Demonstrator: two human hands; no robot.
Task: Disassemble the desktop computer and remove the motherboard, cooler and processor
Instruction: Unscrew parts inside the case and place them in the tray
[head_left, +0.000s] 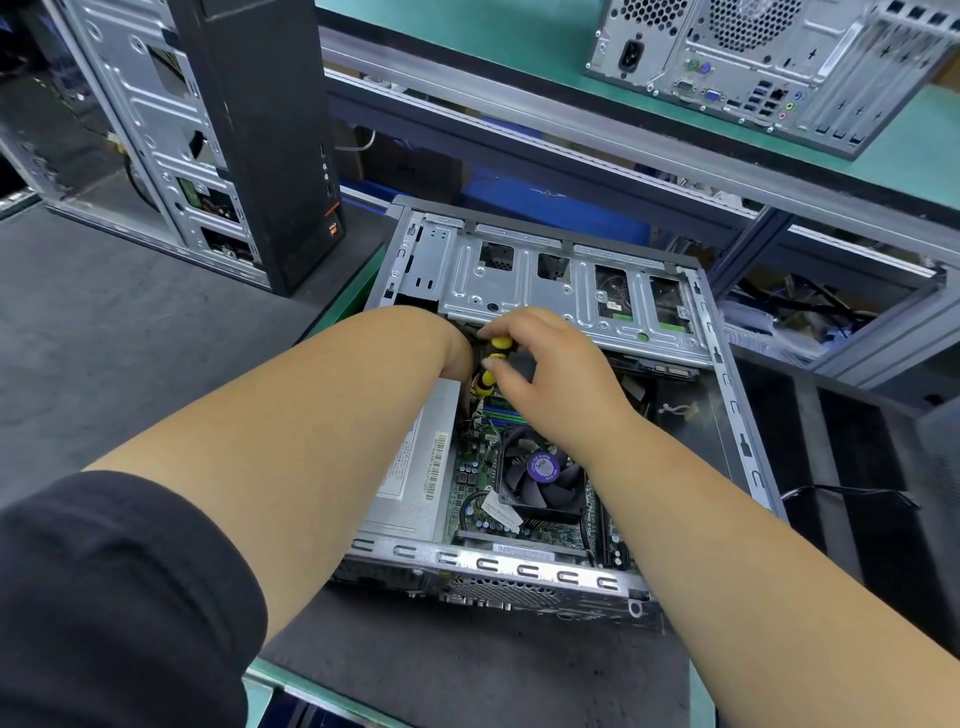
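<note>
Grey bench mat (130, 322), right grip (540, 358) clasping near-upright screwdriver (491, 366), left grip (457, 348) hidden

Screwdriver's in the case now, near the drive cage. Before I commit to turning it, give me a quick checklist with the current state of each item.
1. Right hand grips the yellow and black screwdriver: ok.
2. Screwdriver tip seated in a screw: cannot tell, the tip is hidden behind the hands.
3. Left hand steadying inside the open case: cannot tell, its fingers are hidden under the drive cage.
4. Side panel off, motherboard reachable: ok.
5. Cooler fan removed: not ok, it sits on the board.
6. Power supply out of the way: not ok, it sits beside the board.
</note>
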